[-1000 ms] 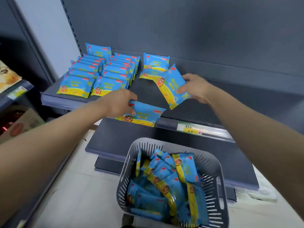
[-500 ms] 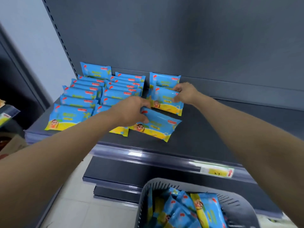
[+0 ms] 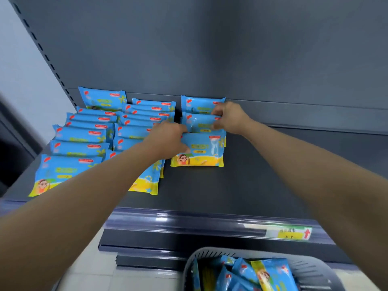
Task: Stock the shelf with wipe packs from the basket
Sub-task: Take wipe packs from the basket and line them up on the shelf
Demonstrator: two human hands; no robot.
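Head view, sole entry; positions given relative to the shelf's front rail (image 3: 210,219).

Item 1: shelf deck (image 3: 262,175), dark, behind the rail. Two columns of overlapped wipe packs (image 3: 84,135) fill its left part, running back to the rear panel.

Item 2: third column, to the right of those and far behind the rail. Rear pack (image 3: 201,105) leans at the back panel; middle pack (image 3: 199,122) lies just in front of it; front pack (image 3: 199,151) overlaps the middle one, long axis parallel to the rail.

Item 3: left hand (image 3: 168,141), closed on the front pack's left edge.

Item 4: right hand (image 3: 230,117), fingers pinched on the middle pack's right end.

Item 5: basket (image 3: 315,267), below and in front of the rail, holding many loose packs (image 3: 270,274).

Note: I judge the column only begun. The next pack's slot lies directly rail-ward of the front pack; I judge both hands about equally far from the basket. The deck right of the column is bare.
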